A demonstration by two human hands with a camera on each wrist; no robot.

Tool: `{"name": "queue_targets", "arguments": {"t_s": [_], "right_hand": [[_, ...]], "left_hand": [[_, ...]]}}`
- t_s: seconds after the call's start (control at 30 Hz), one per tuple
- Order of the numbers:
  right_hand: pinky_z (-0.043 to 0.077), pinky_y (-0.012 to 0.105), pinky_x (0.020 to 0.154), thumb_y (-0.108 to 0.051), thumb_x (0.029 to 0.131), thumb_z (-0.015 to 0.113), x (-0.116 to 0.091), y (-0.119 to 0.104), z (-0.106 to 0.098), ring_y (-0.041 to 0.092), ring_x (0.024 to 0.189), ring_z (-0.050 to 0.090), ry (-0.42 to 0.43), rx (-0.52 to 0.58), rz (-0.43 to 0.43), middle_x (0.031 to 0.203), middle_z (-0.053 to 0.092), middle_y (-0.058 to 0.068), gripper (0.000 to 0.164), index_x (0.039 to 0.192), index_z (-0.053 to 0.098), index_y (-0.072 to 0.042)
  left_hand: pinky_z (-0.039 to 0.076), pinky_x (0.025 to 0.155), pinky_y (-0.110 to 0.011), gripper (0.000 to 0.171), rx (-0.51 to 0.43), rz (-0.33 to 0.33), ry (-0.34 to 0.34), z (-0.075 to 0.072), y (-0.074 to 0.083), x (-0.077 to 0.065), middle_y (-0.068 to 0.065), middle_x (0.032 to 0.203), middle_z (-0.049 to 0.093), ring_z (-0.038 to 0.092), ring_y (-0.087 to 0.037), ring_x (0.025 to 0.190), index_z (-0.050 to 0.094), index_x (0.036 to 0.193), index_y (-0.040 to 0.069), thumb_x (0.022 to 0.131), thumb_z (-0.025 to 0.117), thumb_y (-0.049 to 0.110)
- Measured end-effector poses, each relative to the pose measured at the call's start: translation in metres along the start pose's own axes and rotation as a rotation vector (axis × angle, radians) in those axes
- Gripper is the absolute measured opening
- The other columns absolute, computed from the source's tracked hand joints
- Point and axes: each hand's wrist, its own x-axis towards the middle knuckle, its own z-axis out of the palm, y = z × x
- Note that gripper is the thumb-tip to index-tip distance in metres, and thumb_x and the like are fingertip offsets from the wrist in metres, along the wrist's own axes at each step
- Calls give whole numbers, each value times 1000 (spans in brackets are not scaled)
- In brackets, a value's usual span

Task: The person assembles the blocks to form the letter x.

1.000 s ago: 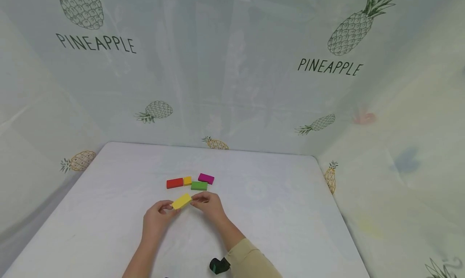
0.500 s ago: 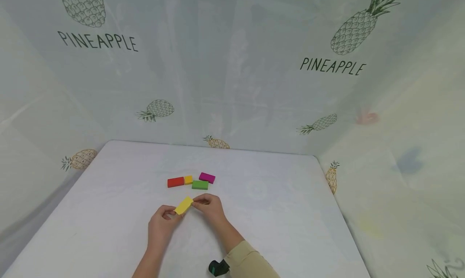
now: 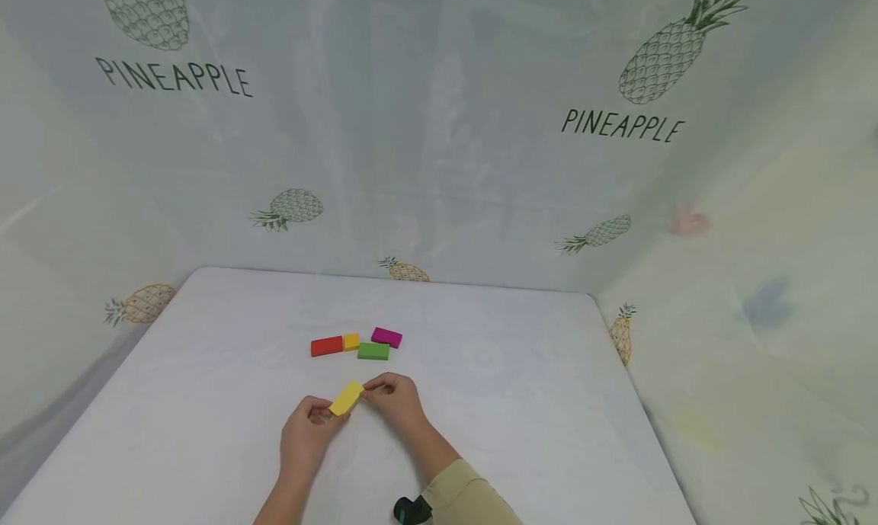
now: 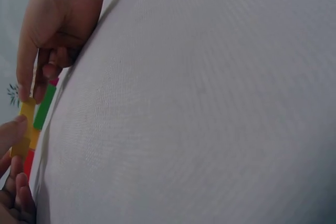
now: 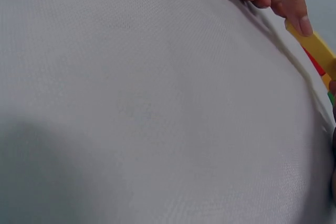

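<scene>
Between the two hands, a yellow rectangular block (image 3: 347, 398) is held tilted above the table. My left hand (image 3: 306, 432) pinches its lower left end between thumb and fingers. At the upper right end, my right hand (image 3: 398, 400) pinches the block with its fingertips. Both grips also show in the left wrist view, where the yellow block (image 4: 27, 109) spans from hand to hand. Just beyond the hands lie a red block (image 3: 326, 347), a small orange block (image 3: 351, 341), a green block (image 3: 373, 351) and a magenta block (image 3: 387, 337).
The blocks lie on a white table (image 3: 535, 403). A pale curtain (image 3: 439, 144) printed with pineapples hangs behind and beside it. A dark object (image 3: 411, 510), partly hidden by the right sleeve (image 3: 469, 494), sits at the right wrist.
Both hands have drawn slightly nearer the person with the yellow block, which has turned to a steeper slant. The other blocks stay in the same arrangement.
</scene>
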Motion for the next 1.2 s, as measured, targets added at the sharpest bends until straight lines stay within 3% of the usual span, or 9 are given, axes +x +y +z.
{"name": "queue_targets", "arguments": {"t_s": [0.37,0.7,1.2], "right_hand": [[41,20,52,-13,80,80,0,-3,-1,6,58,48,-69,-90,-16,68,59,-8,6,84,76,-12],[41,22,54,-17,81,80,2,-2,-3,6,61,47,-74,-179,-46,70,58,-10,6,84,75,-14],[40,22,57,-20,81,81,3,-4,-2,6,63,46,-82,-232,-35,69,57,-10,8,82,74,-16]], "left_hand": [[42,62,-28,38,12,-18,-41,-4,-3,0,-3,79,60,52,-20,73,65,101,3,73,86,18],[41,62,-30,38,78,23,-58,-4,-3,5,-1,77,60,54,-17,69,64,98,4,72,87,21],[43,63,-31,39,164,3,-114,-7,-1,10,-2,78,59,52,-19,70,63,97,2,72,87,21]]}}
